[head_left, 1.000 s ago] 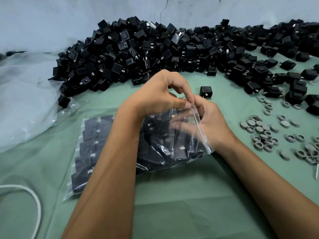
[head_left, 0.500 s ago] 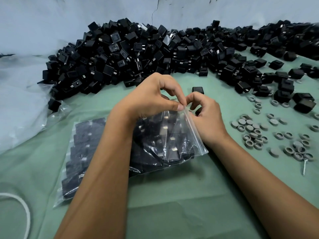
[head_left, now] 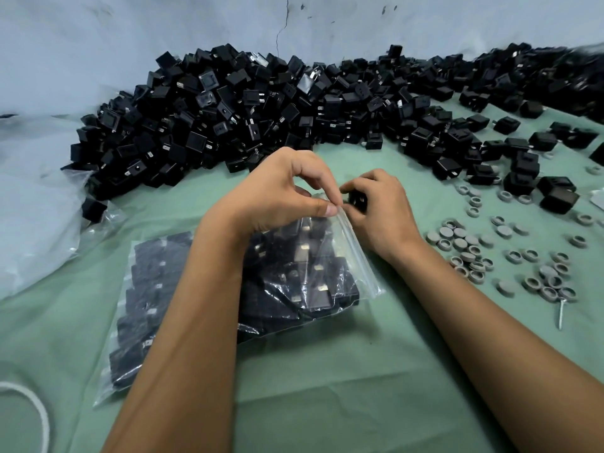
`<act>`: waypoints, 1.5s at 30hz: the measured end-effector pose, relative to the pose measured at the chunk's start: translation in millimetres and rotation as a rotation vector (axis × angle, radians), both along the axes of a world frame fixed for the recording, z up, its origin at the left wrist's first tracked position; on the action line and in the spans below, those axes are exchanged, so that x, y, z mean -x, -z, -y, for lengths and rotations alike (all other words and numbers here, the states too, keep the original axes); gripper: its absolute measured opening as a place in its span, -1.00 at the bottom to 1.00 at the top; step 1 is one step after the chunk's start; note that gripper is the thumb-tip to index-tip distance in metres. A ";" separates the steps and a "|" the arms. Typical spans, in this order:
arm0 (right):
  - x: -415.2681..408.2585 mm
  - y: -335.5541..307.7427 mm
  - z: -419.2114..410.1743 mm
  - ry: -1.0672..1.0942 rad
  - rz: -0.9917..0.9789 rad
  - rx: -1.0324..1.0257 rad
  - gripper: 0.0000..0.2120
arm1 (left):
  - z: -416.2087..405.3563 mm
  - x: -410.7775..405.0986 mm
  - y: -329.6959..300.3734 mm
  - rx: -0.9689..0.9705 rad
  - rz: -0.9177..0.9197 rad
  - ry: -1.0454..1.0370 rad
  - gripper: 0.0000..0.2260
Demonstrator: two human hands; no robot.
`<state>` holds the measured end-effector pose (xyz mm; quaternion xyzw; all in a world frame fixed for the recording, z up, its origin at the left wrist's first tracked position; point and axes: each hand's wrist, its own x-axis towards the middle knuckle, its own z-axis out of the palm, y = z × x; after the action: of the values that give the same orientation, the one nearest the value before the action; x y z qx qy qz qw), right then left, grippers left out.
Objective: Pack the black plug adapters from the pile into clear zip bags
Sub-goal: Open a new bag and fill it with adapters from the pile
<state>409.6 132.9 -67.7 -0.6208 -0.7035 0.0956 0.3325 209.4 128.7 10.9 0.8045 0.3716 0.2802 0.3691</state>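
A large pile of black plug adapters (head_left: 248,125) runs along the wall at the back. A clear zip bag (head_left: 327,273) full of adapters lies on the green cloth in front of me. My left hand (head_left: 281,194) pinches the bag's zip strip at its far corner between thumb and forefinger. My right hand (head_left: 382,217) meets it there, its fingertips curled and pinching the same strip. One loose adapter (head_left: 358,199) sits just behind the right fingers. A second filled bag (head_left: 150,289) lies flat to the left, partly under my left forearm.
Several grey round caps (head_left: 464,246) are scattered on the green cloth (head_left: 327,403) to the right, with a small screw (head_left: 561,315) beside them. Crumpled clear plastic (head_left: 32,207) fills the left side. A white cord (head_left: 39,410) curves at the bottom left.
My right hand has slid up off the bag's face to the far end of the zip strip, meeting the left fingertips. The left hand keeps its pinch.
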 end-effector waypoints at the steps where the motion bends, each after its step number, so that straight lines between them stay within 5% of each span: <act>1: -2.0 -0.8 2.5 -0.009 -0.041 -0.009 -0.75 | 0.5 -0.2 -0.7 0.000 -0.002 -0.002 -0.88; 10: -6.9 -0.5 26.9 -0.273 -0.756 0.079 -0.77 | 4.2 -1.2 -2.3 -0.011 -0.026 -0.025 -0.90; 23: 8.4 -2.5 29.3 -0.458 -0.443 -0.056 -0.76 | 2.9 -0.1 -2.4 -0.013 -0.056 -0.050 -0.90; 28: 7.3 2.8 27.7 -0.366 -0.417 -0.080 -0.78 | 1.4 0.6 -1.3 -0.017 -0.051 -0.047 -0.89; 33: 15.0 2.2 33.6 -0.517 -0.467 -0.039 -0.93 | 1.6 0.7 -1.0 -0.017 -0.047 -0.046 -0.90; 45: 17.4 0.1 32.0 -0.445 -0.333 -0.027 -0.77 | 1.4 1.2 -0.9 -0.027 -0.037 -0.036 -0.89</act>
<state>392.2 100.9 -67.8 -0.4223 -0.7594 0.2574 0.4228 208.2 127.3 11.8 0.8077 0.3887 0.2769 0.3462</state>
